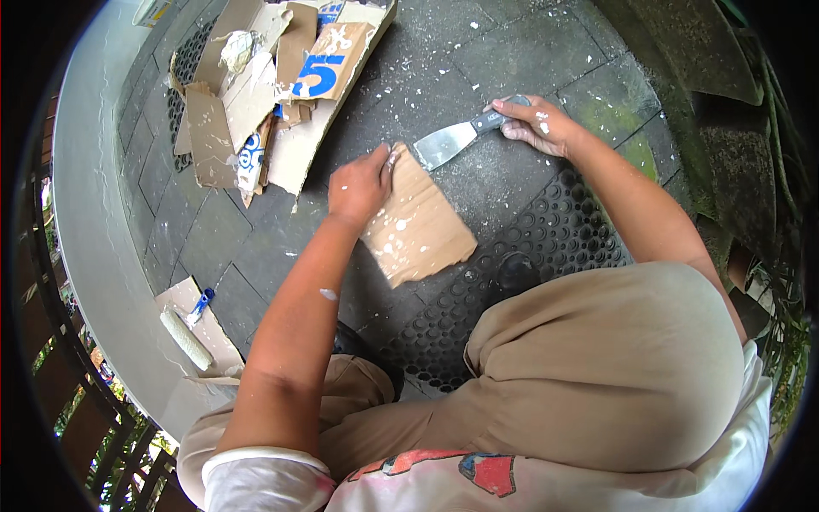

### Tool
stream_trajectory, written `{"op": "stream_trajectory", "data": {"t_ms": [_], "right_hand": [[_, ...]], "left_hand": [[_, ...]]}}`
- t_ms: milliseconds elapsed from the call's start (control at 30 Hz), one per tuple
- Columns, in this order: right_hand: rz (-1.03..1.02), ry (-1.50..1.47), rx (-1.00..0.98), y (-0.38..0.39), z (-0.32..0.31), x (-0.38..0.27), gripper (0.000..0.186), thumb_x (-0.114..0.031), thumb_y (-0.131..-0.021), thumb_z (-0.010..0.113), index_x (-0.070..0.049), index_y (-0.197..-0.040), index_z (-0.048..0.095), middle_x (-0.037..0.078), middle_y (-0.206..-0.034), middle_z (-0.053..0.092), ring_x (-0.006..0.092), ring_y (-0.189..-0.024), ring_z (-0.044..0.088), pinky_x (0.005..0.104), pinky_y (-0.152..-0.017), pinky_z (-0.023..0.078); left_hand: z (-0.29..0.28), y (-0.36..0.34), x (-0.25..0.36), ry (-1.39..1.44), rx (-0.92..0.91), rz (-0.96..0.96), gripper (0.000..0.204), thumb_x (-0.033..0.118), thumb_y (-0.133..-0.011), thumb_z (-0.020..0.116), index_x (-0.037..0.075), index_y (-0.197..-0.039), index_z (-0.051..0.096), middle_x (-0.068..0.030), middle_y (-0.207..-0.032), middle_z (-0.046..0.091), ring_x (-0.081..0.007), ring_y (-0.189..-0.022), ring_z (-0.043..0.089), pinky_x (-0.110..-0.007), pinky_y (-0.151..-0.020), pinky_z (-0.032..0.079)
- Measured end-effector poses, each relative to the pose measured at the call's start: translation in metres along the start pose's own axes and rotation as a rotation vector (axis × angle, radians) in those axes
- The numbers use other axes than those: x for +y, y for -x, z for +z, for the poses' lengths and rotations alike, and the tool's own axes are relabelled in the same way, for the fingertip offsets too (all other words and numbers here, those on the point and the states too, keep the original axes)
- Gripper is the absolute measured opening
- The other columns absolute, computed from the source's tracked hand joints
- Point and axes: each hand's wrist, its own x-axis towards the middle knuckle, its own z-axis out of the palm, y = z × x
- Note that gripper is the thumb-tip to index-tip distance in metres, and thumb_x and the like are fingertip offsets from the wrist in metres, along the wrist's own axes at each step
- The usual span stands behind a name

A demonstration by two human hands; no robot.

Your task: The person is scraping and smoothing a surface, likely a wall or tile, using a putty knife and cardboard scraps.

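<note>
My left hand (pixel 361 185) is closed on the upper left edge of a torn piece of brown cardboard (pixel 424 224), which is spotted with white paint. In my right hand (pixel 539 125) is a putty knife (pixel 450 143) with a dark grey handle and a wide metal blade smeared white. The blade points left, its end close to the top corner of the cardboard; whether they touch I cannot tell. White smears mark the fingers of both hands and my left forearm.
A pile of torn cardboard (pixel 294 162) lies at the upper left, with a white crumpled lump (pixel 238 53) on it. A paint roller (pixel 186 338) rests on cardboard at the lower left. Dark floor tiles (pixel 546 51) carry white flecks. A rubber mat (pixel 563 224) is near my feet.
</note>
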Motion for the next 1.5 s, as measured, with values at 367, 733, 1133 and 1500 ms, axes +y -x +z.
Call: {"op": "stream_trajectory", "data": {"t_ms": [367,733,1133,1500], "right_hand": [[-0.177,0.260,0.075,0.005,0.007,-0.005,0.031,-0.022,-0.089,0.073,0.003,-0.105,0.065,0.003,-0.077,0.061,0.0095,-0.065,0.062,0.0231,-0.060,0.058],[-0.144,0.155,0.051,0.010,0.020,0.023,0.029,-0.023,-0.088,0.075,0.002,-0.100,0.066,0.003,-0.076,0.061,0.0093,-0.062,0.062,0.0233,-0.061,0.057],[-0.037,-0.205,0.056,0.005,0.011,0.022,0.026,-0.017,-0.090,0.072,0.000,-0.104,0.059,0.004,-0.090,0.062,0.0098,-0.075,0.064,0.0174,-0.067,0.059],[-0.571,0.063,0.060,0.061,0.129,-0.113,0.031,-0.023,-0.093,0.067,0.003,-0.110,0.064,0.007,-0.079,0.065,0.0095,-0.064,0.063,0.0212,-0.054,0.054]], "left_hand": [[-0.006,0.011,-0.004,-0.096,-0.048,-0.085,0.022,0.032,-0.096,0.052,0.012,-0.096,0.059,-0.0161,-0.081,0.068,-0.0386,-0.074,0.065,-0.050,-0.067,0.051],[0.008,0.004,0.007,-0.070,0.009,-0.039,0.019,0.030,-0.094,0.054,0.014,-0.100,0.060,-0.0133,-0.084,0.069,-0.0359,-0.075,0.067,-0.049,-0.067,0.053],[0.005,0.016,-0.013,0.138,0.127,-0.268,0.032,0.037,-0.099,0.048,0.006,-0.099,0.058,-0.0238,-0.081,0.065,-0.0440,-0.077,0.063,-0.053,-0.069,0.049],[0.026,0.041,-0.030,-0.070,0.212,-0.133,0.032,0.037,-0.098,0.047,0.009,-0.086,0.054,-0.0139,-0.076,0.066,-0.0355,-0.070,0.064,-0.048,-0.062,0.050]]}}
